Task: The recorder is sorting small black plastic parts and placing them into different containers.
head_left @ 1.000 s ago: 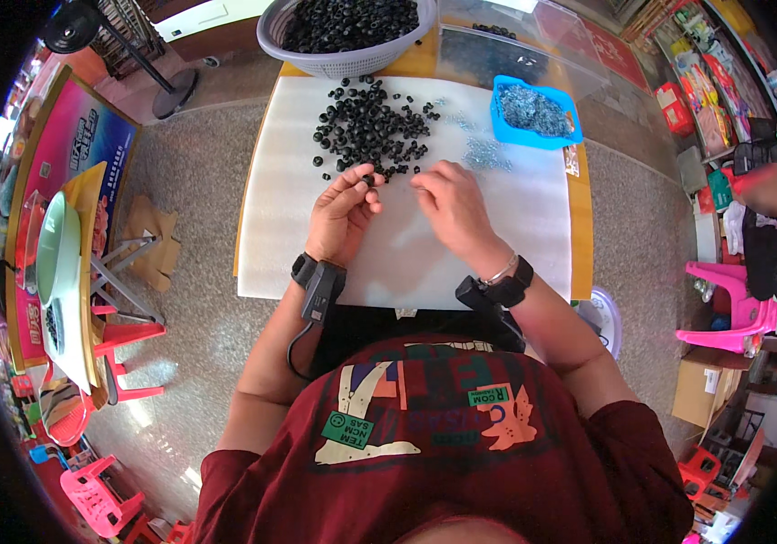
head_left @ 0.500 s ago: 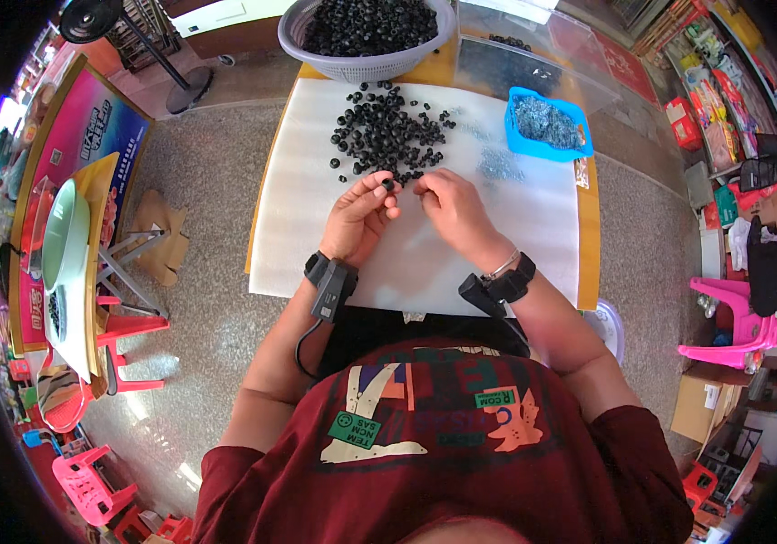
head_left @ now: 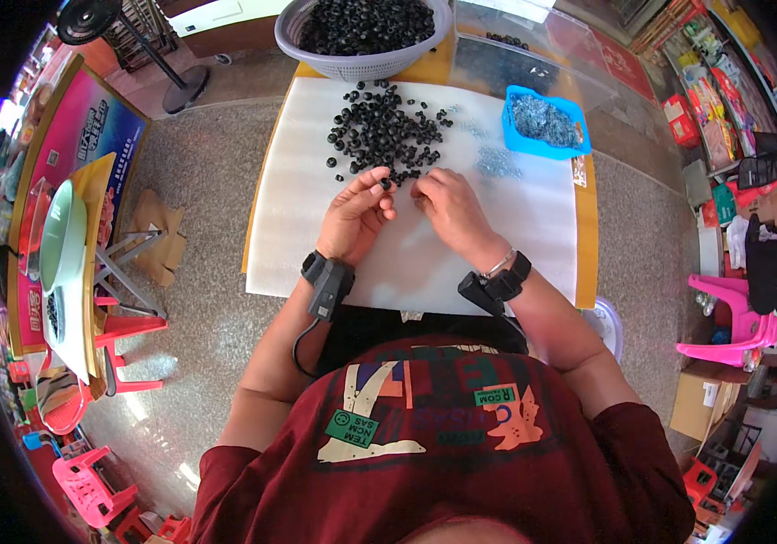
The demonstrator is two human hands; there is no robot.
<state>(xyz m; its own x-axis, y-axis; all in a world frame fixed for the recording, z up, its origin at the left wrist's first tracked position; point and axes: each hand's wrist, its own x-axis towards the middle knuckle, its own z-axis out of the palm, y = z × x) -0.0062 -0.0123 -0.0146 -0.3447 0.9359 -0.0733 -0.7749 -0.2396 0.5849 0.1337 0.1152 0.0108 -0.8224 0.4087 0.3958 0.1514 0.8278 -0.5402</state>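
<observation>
A pile of small black ring-shaped parts [head_left: 386, 131] lies on a white foam sheet [head_left: 298, 208] covering the table. My left hand [head_left: 358, 216] pinches one small black ring [head_left: 386, 184] at its fingertips, just below the pile. My right hand [head_left: 450, 210] sits right beside it, fingers curled toward the left hand; whether it grips something is too small to tell. Both wrists wear black bands.
A grey basket [head_left: 361, 29] full of black rings stands at the table's far edge. A blue tray [head_left: 545, 122] of small shiny metal pieces sits at the right, with some loose ones beside it. Pink plastic chairs [head_left: 724, 322] and boxes stand to the right, stools to the left.
Both hands have moved a little up toward the pile and drawn closer together. The left hand still pinches a black ring.
</observation>
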